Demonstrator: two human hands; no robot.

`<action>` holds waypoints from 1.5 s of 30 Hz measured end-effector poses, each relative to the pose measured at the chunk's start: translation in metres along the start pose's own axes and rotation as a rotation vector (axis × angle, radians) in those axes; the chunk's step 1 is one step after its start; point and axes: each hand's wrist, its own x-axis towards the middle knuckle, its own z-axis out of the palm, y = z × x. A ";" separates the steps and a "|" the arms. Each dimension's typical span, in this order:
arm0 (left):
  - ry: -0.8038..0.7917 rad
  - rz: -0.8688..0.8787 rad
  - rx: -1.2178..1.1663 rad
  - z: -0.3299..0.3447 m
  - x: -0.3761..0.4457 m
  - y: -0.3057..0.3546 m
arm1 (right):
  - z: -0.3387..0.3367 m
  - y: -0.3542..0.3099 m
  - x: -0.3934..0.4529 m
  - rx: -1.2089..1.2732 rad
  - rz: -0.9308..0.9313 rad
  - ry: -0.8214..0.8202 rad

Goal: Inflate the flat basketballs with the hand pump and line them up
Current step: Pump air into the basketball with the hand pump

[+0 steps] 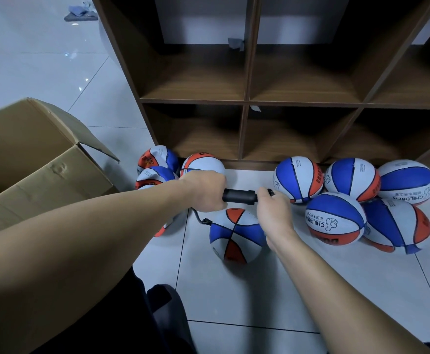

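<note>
My left hand (pixel 205 191) grips the barrel of a black hand pump (pixel 239 196) held level above the floor. My right hand (pixel 272 213) grips the pump's handle end. A thin black hose (pixel 198 217) runs from the pump down to a red, white and blue basketball (pixel 237 236) on the tiles below my hands. Several round balls (pixel 336 218) of the same colours cluster to the right. Several crumpled flat balls (pixel 157 159) lie at the left, against the shelf foot, with one rounder ball (pixel 202 163) beside them.
A brown wooden cubby shelf (pixel 247 100) stands right behind the balls, its compartments open. An open cardboard box (pixel 30 159) sits at the left. My dark-clothed knee (pixel 163 315) is at the bottom. Grey cloths (pixel 81 12) lie on the glossy floor far left.
</note>
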 end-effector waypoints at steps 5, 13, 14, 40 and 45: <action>-0.024 -0.094 0.026 -0.003 -0.003 -0.029 | -0.030 0.003 0.018 0.016 0.036 0.107; 0.012 -0.083 0.074 -0.001 -0.003 -0.013 | -0.029 0.010 0.021 0.005 0.011 0.251; 0.013 -0.079 0.075 -0.002 -0.004 -0.011 | -0.025 0.010 0.019 0.005 -0.002 0.247; 0.006 -0.022 -0.022 0.003 -0.008 0.007 | 0.009 0.006 -0.001 -0.103 -0.108 0.043; -0.007 -0.009 -0.026 0.001 -0.004 0.009 | -0.001 0.011 0.009 -0.100 -0.093 0.000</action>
